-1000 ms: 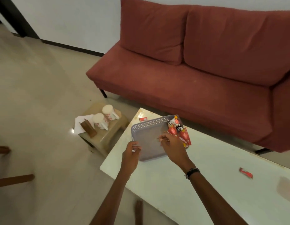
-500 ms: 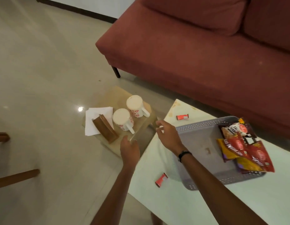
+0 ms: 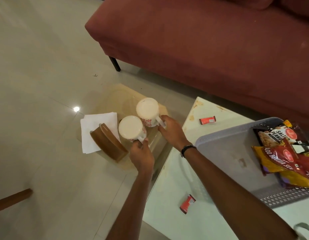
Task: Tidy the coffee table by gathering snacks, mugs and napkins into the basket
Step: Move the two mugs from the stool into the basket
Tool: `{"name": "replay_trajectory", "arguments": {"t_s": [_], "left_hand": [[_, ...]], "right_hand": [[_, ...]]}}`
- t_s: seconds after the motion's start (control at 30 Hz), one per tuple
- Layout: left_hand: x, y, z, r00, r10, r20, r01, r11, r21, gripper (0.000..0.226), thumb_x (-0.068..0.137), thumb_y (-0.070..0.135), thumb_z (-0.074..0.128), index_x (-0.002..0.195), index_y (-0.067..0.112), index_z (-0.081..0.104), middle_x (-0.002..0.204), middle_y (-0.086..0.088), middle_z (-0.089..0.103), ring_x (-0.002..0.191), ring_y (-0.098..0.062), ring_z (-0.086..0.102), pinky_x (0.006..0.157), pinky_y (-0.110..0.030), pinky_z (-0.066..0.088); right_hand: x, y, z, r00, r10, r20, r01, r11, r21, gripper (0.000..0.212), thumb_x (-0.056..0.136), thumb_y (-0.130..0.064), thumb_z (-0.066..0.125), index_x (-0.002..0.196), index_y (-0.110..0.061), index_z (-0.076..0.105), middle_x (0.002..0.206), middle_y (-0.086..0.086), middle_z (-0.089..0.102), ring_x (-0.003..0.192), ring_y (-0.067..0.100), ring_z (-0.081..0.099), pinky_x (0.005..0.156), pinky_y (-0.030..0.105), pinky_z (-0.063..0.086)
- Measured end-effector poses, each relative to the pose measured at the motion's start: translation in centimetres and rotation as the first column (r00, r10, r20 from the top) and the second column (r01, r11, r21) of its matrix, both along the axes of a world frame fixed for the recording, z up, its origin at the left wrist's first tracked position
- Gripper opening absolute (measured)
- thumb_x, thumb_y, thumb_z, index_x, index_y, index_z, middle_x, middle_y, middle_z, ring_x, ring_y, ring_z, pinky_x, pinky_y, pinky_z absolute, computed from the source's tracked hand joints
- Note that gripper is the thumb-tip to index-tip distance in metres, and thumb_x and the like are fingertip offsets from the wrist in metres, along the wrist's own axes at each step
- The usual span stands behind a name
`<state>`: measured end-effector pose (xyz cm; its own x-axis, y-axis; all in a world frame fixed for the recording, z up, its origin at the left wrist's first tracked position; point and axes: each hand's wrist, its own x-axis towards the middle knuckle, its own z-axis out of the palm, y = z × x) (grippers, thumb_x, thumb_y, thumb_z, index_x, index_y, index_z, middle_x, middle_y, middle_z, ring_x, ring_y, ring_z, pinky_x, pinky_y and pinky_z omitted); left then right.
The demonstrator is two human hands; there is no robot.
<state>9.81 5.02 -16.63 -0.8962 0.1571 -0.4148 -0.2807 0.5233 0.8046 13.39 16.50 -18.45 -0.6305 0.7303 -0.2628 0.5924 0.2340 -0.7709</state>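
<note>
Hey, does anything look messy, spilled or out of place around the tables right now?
Yes. Two small red snack wrappers lie loose on the white coffee table, outside the basket. That table's far edge shows brownish stains. Nothing looks spilled from the two mugs.

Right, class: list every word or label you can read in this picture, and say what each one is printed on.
"SALTED PEANU": black snack bag in the basket; the end is covered.
"ALOO BHUJIA SEV": red and yellow bag.
Round red logos on both bags: too blurred.
Small red wrappers: print unreadable.
Mugs: red pattern, no words.
</note>
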Motion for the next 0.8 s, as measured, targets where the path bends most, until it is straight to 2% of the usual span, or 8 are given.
{"name": "replay_trajectory", "arguments": {"t_s": [0.13,0.23,0.33,0.4,0.47,0.57,0.7,0.8], "left_hand": [[-0.5,0.0,0.0,0.999,0.026,-0.022,-0.025,0.999,0.043,0.023,0.090,0.012,0.057,0.106,-0.003,0.063,0.105,-0.015,0.067,0.091,-0.021,0.057,0.080,-0.030,0.042],[-1.2,-0.8,0.3,0.999,0.048,0.009,-0.049,0.992,0.120,0.024,0.090,0.010,0.056,0.112,0.001,0.060,0.112,-0.011,0.062,0.102,-0.022,0.056,0.090,-0.037,0.046],[-1.7,-1.9,0.4,1.000,0.006,0.014,-0.008,0.991,0.137,0.019,0.090,0.012,0.057,0.109,0.009,0.059,0.112,-0.009,0.062,0.108,-0.025,0.057,0.101,-0.046,0.045],[-1.2,-2.3,1.2,0.997,-0.080,0.000,0.079,0.984,0.159,0.021,0.090,0.016,0.058,0.109,0.008,0.061,0.112,-0.009,0.063,0.111,-0.028,0.058,0.100,-0.049,0.045],[0.0,-2.2,2.5,0.976,-0.218,-0.018,0.218,0.960,0.173,0.021,0.090,0.019,0.057,0.109,0.010,0.062,0.108,-0.008,0.065,0.108,-0.024,0.060,0.095,-0.043,0.048],[2.2,-1.3,4.5,0.862,-0.497,-0.101,0.507,0.852,0.132,0.015,0.090,0.026,0.056,0.093,0.013,0.062,0.090,-0.013,0.065,0.084,-0.015,0.057,0.075,-0.025,0.045],[7.0,1.9,5.2,0.682,-0.718,-0.142,0.731,0.678,0.082,0.017,0.090,0.024,0.059,0.084,0.008,0.060,0.076,-0.025,0.059,0.066,-0.013,0.044,0.061,-0.028,0.037],[11.1,4.4,4.7,0.566,-0.815,-0.123,0.824,0.565,0.045,0.020,0.091,0.024,0.056,0.086,0.006,0.061,0.070,-0.018,0.058,0.061,-0.008,0.043,0.052,-0.015,0.034]], "right_hand": [[-0.3,-1.3,-0.8,0.996,-0.074,-0.056,0.074,0.997,0.006,0.026,0.079,-0.015,0.069,0.103,-0.005,0.066,0.100,0.010,0.071,0.086,0.024,0.063,0.067,0.023,0.039],[-0.2,-2.0,-0.3,0.984,-0.166,-0.064,0.169,0.985,0.039,0.024,0.077,-0.012,0.072,0.100,-0.005,0.069,0.096,0.012,0.073,0.079,0.022,0.063,0.064,0.026,0.045],[0.8,-2.6,1.0,0.957,-0.273,-0.098,0.272,0.962,-0.017,0.006,0.076,-0.007,0.072,0.081,-0.009,0.069,0.081,0.009,0.071,0.067,0.014,0.054,0.052,0.013,0.034],[2.4,-3.3,2.2,0.906,-0.395,-0.152,0.382,0.918,-0.109,0.015,0.075,-0.009,0.074,0.070,-0.013,0.062,0.073,0.001,0.066,0.064,0.012,0.056,0.052,0.010,0.038],[5.1,-4.2,3.8,0.807,-0.541,-0.238,0.503,0.840,-0.206,0.021,0.075,-0.006,0.075,0.064,-0.017,0.061,0.063,-0.011,0.063,0.060,-0.001,0.056,0.055,0.009,0.043],[10.2,-5.6,5.4,0.637,-0.723,-0.270,0.685,0.690,-0.232,0.032,0.073,-0.007,0.078,0.060,-0.025,0.054,0.045,-0.017,0.051,0.047,-0.005,0.045,0.049,0.005,0.033],[17.1,-6.7,5.0,0.436,-0.884,-0.167,0.886,0.455,-0.094,0.026,0.069,-0.016,0.082,0.064,-0.023,0.057,0.050,-0.016,0.053,0.049,0.000,0.047,0.045,0.008,0.034],[21.2,-7.2,3.8,0.275,-0.954,-0.118,0.958,0.283,-0.053,0.016,0.071,-0.017,0.080,0.072,-0.008,0.066,0.060,-0.004,0.062,0.057,0.009,0.050,0.048,0.007,0.038]]}}
